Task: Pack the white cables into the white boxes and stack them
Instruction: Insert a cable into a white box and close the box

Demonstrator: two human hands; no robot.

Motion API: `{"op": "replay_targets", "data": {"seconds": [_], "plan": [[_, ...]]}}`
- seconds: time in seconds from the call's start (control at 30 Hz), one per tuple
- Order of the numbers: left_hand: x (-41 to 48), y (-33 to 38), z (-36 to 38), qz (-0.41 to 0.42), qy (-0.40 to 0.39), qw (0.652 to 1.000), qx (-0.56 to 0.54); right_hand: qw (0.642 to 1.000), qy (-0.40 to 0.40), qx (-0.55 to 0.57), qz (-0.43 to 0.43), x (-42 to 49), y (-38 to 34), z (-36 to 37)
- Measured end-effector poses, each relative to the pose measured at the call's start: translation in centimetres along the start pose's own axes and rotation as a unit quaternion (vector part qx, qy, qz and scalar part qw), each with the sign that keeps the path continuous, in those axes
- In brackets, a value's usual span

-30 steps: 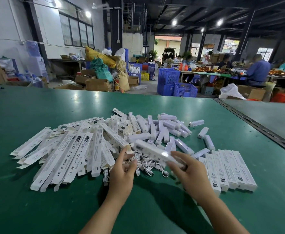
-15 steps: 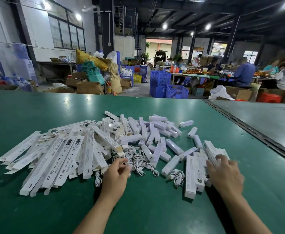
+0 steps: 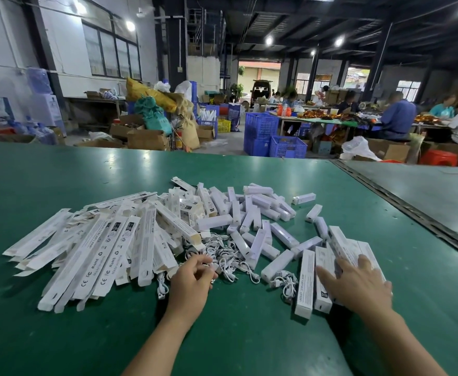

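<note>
At 6 o'clock the left hand (image 3: 192, 275) curls its fingers round the white cables (image 3: 223, 257), likely picking 1 to pack. The right hand (image 3: 358, 284), fingers straight and spread, presses the white boxes (image 3: 305, 283) at 4 o'clock, probably squaring them for stacking.

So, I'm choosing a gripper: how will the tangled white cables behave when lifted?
Probably floppy: the white cables lie in limp loops. Likely to snag: they are intertwined, so one may drag others along. They look thin, so probably light.
</note>
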State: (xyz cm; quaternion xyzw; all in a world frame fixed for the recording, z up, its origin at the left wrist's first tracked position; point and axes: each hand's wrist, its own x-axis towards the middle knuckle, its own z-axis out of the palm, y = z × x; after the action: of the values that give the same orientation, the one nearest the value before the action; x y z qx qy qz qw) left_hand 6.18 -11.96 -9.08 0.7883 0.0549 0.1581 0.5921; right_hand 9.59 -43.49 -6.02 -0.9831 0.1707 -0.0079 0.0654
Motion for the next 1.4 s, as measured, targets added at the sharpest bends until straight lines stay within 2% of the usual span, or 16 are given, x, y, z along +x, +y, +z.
{"op": "replay_targets", "data": {"seconds": [0.17,0.3,0.47,0.6,0.83,0.9,1.0,1.13,1.23,1.4], "plan": [[0.0,-0.1,0.1,-0.002,-0.007,1.000,0.000,1.000,0.006,-0.017,-0.011,-2.0,0.6,0.2],[0.0,0.0,0.1,0.002,-0.013,1.000,0.000,0.997,0.061,0.032,-0.036,-3.0,1.0,0.4],[0.0,0.0,0.1,-0.002,-0.017,1.000,0.004,0.994,0.068,0.081,-0.041,-2.1,0.8,0.0],[0.0,0.1,0.1,-0.001,-0.018,1.000,0.015,0.994,0.050,0.052,-0.079,-1.8,1.3,-0.5],[-0.1,0.3,0.0,-0.001,-0.015,1.000,0.013,0.996,0.030,0.037,-0.077,-3.3,1.7,-1.0],[-0.2,0.2,0.0,-0.001,-0.017,1.000,0.015,0.995,0.036,0.059,-0.066,-4.0,1.6,-1.1],[-0.1,0.3,0.1,-0.003,-0.019,1.000,0.019,0.996,0.061,0.015,-0.055,-5.3,0.3,-1.4],[-0.1,0.2,0.1,-0.007,-0.022,0.999,0.023,0.987,0.097,-0.024,-0.129,-7.0,-2.5,-1.1],[-0.1,0.2,0.1,-0.009,-0.023,0.999,0.021,0.984,0.049,-0.046,-0.165,-7.6,-4.2,0.1],[-0.1,0.2,0.1,-0.007,-0.024,0.999,0.020,0.990,0.037,-0.037,-0.133,-6.2,-3.7,0.9]]}}
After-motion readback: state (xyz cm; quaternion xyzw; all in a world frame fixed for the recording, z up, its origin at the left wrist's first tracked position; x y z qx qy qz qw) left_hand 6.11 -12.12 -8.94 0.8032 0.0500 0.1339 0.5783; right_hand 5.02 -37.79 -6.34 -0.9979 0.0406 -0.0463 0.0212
